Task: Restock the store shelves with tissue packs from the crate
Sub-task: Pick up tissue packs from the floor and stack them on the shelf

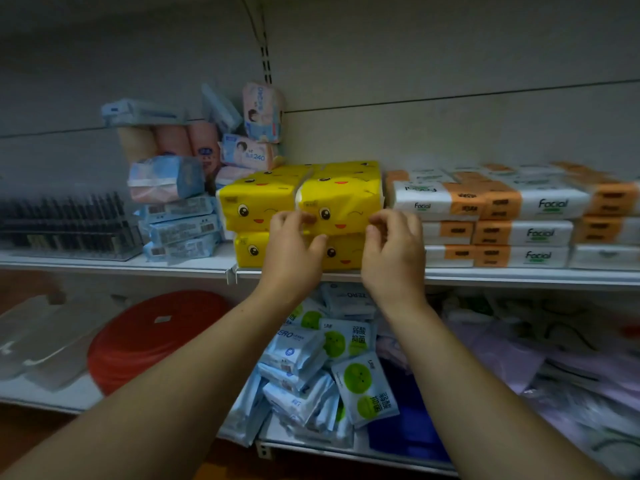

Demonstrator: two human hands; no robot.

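Nearest to us, the lower shelf (pixel 311 449) carries a loose heap of blue-and-green wipe packs (pixel 363 386). A red round basin (pixel 152 334) sits left of them and blurry purple bags (pixel 554 368) right.

Both bare forearms reach up over that heap. The left hand (pixel 294 252) and right hand (pixel 394 258) sit at the upper shelf (pixel 502 273) edge, in front of the yellow tissue packs (pixel 277 202). Fingers on both are loosely half-curled and wrap nothing. We cannot tell whether the tips touch the wrapper.

The yellow tissue packs have cartoon faces and sit stacked two high, two across, mid-shelf, flush to the front edge.

Just right of them we see white-and-orange Facial packs (pixel 540 233), three layers high, running off frame. To the left are flat blue packs (pixel 180 230) in a messy stack, with pink-and-blue packs (pixel 246 154) piled behind and above. Far left sits a dark rack (pixel 65 223), contents too blurred to read.

Behind it all is the grey back panel (pixel 450 64) with a slotted upright (pixel 266 60). The light is dim.
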